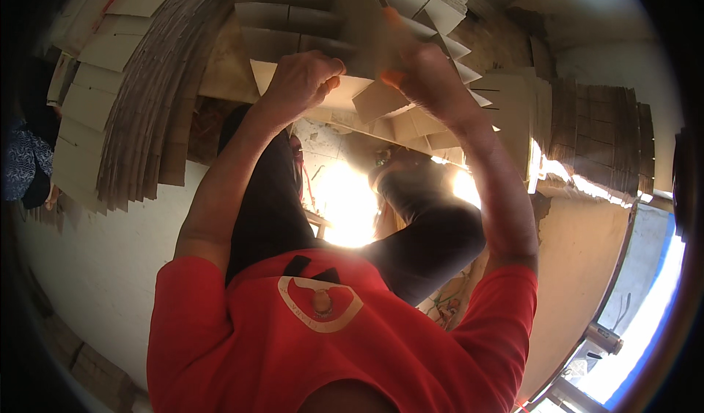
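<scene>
My right hand [429, 79] grips a brown cardboard piece [361, 20], which is smeared by motion and tilted upward in front of me. The thumb and fingers of that hand press at the piece's right side. To its left, my left hand [304, 81] is closed, fingers curled in and thumb against them; what lies in it, if anything, cannot be made out. Both hands hover over a stack of slotted cardboard pieces [282, 18], fanned in layers. A loose cardboard flap [380, 101] shows just below my right hand.
Long rows of stacked cardboard [150, 94] stand at the left, and more bundles [592, 138] at the right. Bright light glares on the floor between my legs. A person's patterned clothing [28, 163] shows at the far left edge. A blue-edged opening [653, 318] lies at the lower right.
</scene>
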A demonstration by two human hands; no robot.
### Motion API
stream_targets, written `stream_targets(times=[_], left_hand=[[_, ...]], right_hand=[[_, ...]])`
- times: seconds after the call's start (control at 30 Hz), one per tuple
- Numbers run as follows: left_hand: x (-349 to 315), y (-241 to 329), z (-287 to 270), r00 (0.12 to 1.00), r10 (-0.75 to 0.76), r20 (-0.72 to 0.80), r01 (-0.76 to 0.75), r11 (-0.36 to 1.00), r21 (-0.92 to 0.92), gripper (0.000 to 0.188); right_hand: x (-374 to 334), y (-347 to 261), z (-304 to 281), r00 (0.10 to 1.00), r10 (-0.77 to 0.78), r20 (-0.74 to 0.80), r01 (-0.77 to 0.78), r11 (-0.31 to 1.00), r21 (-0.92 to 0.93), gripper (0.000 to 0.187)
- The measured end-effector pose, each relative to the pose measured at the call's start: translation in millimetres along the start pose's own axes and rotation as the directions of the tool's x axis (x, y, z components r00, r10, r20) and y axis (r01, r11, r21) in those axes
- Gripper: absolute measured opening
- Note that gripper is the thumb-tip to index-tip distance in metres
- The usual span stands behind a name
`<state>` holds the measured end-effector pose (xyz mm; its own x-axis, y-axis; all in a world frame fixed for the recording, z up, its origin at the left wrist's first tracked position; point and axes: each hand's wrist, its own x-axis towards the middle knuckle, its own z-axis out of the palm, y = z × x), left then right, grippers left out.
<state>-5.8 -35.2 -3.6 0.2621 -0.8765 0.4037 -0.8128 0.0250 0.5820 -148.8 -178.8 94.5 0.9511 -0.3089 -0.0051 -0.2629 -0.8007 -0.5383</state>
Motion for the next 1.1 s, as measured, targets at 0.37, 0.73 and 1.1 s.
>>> stream_targets(times=[0.37, 0.73, 1.1], left_hand=[[-2, 4, -1, 1.0, -0.005, -0.009, 0.005, 1.0, -0.006, 0.016], [-2, 7, -11, 1.0, 0.001, 0.02, 0.0, 0.999, -0.053, 0.026], [-17, 2, -36, 0.998, 0.005, -0.064, 0.001, 0.996, 0.085, 0.038]], right_hand=[[-5, 5, 10, 0.996, 0.081, 0.048, -0.073, 0.988, -0.139, 0.035], [-45, 49, 17, 0.908, 0.103, -0.407, -0.16, 0.981, -0.107, 0.042], [-225, 243, -33, 0.476, 0.608, -0.636, -0.867, 0.199, -0.457, 0.071]])
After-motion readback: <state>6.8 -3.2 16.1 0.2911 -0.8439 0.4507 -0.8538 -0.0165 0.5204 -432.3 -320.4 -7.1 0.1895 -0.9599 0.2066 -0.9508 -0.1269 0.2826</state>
